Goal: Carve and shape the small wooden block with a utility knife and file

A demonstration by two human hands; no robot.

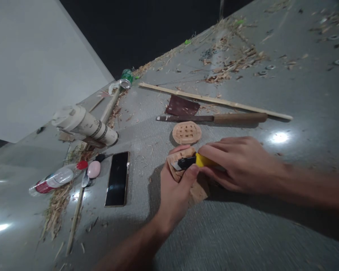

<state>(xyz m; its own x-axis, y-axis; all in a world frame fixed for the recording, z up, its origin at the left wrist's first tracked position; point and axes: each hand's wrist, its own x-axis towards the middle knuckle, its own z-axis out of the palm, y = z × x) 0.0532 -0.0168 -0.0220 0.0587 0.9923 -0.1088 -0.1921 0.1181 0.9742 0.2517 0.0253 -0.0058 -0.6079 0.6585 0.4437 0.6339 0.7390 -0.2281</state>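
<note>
1 wooden piece [184, 153]: left hand [174, 190] | 1 yellow knife [202, 160]: right hand [238, 162]

A grey table [243, 241] carries a dark phone [117, 178] lying flat, with a clear bottle [62, 176] and a white cup [80, 120] to its left and a green can [126, 77] beyond. Farther right lie a round wooden piece [187, 132] with small holes, a wooden-handled tool [237, 118], a brown sheet [182, 105] and a long stick [214, 100]; wood shavings [231, 69] and washers [337, 62] are scattered about

Workshop with scattered wood shavings [238, 67]
</note>
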